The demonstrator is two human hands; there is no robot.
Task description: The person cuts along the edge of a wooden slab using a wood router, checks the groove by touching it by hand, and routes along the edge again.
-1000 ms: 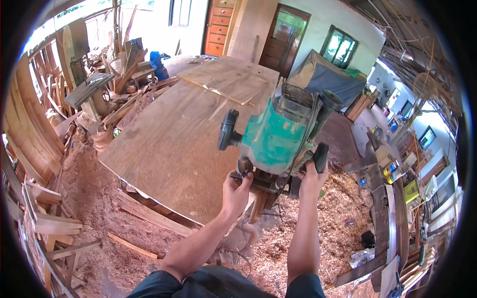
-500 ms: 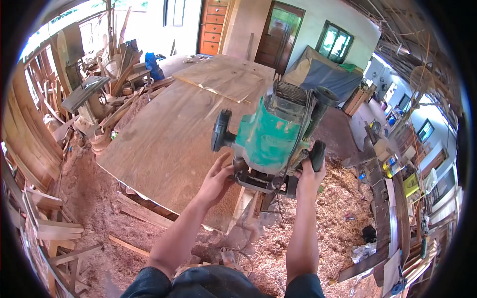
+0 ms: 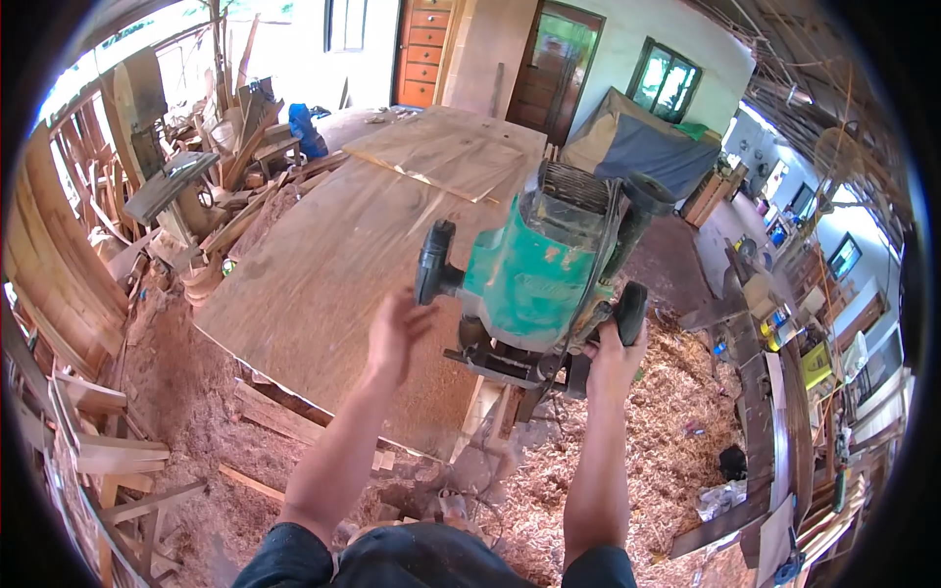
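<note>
A green plunge router [image 3: 534, 279] with black side handles is held up over the near right part of the plywood sheet [image 3: 323, 265]. My right hand [image 3: 614, 361] is wrapped round its right handle, fingers partly hidden behind it. My left hand [image 3: 395, 333] is apart from the tool, just below and left of the left knob [image 3: 436, 263], with its fingers spread and nothing in them. The router's black base plate [image 3: 510, 365] faces me, with a dark cord hanging below it.
Wood shavings [image 3: 667, 451] cover the floor on the right. A smaller plywood panel [image 3: 441, 157] lies on the far end of the sheet. Scrap wood [image 3: 255, 147] is heaped at the left. A long bench [image 3: 765, 421] with tools runs along the right.
My left hand has left the router's base and moved left and up, its fingers opening. The router stays nearly in place in my right hand.
</note>
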